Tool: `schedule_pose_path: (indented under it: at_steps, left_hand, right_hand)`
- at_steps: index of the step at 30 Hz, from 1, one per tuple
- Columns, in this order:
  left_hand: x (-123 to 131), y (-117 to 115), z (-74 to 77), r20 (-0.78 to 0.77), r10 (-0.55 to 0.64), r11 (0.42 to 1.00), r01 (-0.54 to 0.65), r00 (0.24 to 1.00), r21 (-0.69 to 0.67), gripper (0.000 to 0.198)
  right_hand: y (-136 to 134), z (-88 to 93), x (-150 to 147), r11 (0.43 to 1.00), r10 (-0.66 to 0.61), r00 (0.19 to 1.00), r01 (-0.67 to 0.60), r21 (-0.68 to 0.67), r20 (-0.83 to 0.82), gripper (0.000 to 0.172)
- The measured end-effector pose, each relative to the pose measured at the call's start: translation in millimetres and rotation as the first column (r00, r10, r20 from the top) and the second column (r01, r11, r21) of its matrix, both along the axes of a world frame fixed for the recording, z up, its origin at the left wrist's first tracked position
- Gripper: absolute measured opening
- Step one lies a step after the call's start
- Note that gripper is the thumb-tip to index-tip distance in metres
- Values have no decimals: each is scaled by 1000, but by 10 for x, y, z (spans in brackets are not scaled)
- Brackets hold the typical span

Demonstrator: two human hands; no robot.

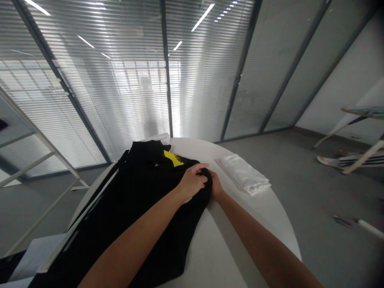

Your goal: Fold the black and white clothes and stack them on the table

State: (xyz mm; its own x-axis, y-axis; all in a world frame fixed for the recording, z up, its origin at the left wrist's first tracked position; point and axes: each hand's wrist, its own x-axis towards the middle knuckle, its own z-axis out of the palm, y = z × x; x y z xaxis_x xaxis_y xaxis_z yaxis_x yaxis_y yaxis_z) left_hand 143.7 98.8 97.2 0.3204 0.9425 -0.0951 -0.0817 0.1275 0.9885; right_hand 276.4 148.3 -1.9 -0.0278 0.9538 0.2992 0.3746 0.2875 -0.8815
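Note:
A black shirt [132, 208] with a yellow patch [173, 159] near its collar lies spread over a round white table [270, 216]. My left hand [192, 182] is closed on a fold of the black cloth at the shirt's right edge. My right hand [215, 185] sits just beside it, mostly hidden behind the bunched cloth, and also grips that same edge. Both forearms reach in from the bottom of the view.
A folded white garment [244, 174] lies on the table to the right of my hands. Glass walls with blinds stand behind. A white metal frame [39, 160] is at the left, an ironing board [360, 116] at the far right, and grey floor surrounds the table.

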Motion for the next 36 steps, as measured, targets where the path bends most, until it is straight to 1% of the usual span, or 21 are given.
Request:
schedule_pose_path:
  at_steps: [1,3,5,7,9,11,12,14,16,17,19,20,22,24,26,27,28,30,32,34,36]
  left_hand:
    - [21,-13,-13,2,-35,999,35,999,-3,54]
    - [-5,-31,-43,-48,-122,993,122,991,3,55]
    - [-114,-25,-99,-136,-200,978,205,970,25,59]
    - [-284,6,-197,-254,-215,969,239,943,66,65]
    - [-479,51,-330,-398,-147,969,214,905,128,64]
    - [-657,89,-472,-538,-49,963,183,841,197,52]
    - [-728,101,-536,-597,-8,955,184,802,234,44]
    - [-823,106,-634,-692,59,923,224,720,312,33]
    - [-857,88,-686,-757,113,874,297,644,383,30]
    - [-859,74,-696,-784,140,848,334,605,410,29]
    - [-856,45,-688,-829,198,806,394,523,441,28]
    - [-859,35,-673,-846,230,791,414,481,450,28]
    - [-893,27,-625,-865,300,773,429,402,467,26]
    - [-972,38,-560,-865,367,764,420,342,490,25]
    - [-1086,63,-500,-856,423,765,388,298,513,25]
    - [-1146,77,-481,-854,439,773,369,279,517,25]
    - [-1202,90,-474,-858,443,784,352,261,512,24]
    - [-1281,108,-498,-876,426,807,343,227,481,24]
    - [-1301,109,-562,-890,413,809,370,193,456,24]
    - [-1267,92,-637,-888,427,791,406,171,458,25]
    - [-1209,64,-692,-881,442,768,437,167,468,26]
  right_hand:
    - [-2,14,17,1000,7,997,-9,-22,-71,31]
    - [3,48,50,999,-14,992,9,-39,-127,31]
    - [23,81,77,999,-50,990,47,-27,-134,32]
    - [49,97,85,998,-53,987,48,-33,-149,33]
    - [65,88,68,998,10,986,-20,-56,-167,34]
    - [63,57,30,992,95,985,-105,-66,-143,33]
    - [56,36,8,989,123,988,-130,-66,-98,33]
    - [36,-5,-33,989,142,989,-140,-54,51,39]
    - [15,-31,-63,991,136,972,-132,-34,191,45]
    - [7,-34,-73,993,119,963,-120,-12,240,45]
    - [-6,-13,-81,997,37,951,-55,50,307,37]
    - [-11,12,-80,997,-34,940,6,81,340,32]
    - [-18,85,-66,975,-218,876,183,122,429,23]
    - [-25,175,-36,916,-383,755,382,117,532,23]
    - [-34,253,-1,840,-469,631,536,90,618,27]
    - [-40,280,13,811,-479,586,580,74,653,28]
    - [-48,294,21,796,-472,555,602,61,685,29]
    - [-69,290,11,799,-439,503,597,68,745,29]
    - [-99,258,-34,825,-424,441,548,137,791,26]
    - [-134,224,-100,849,-450,390,466,249,804,26]
    - [-166,206,-174,874,-468,389,337,350,794,31]
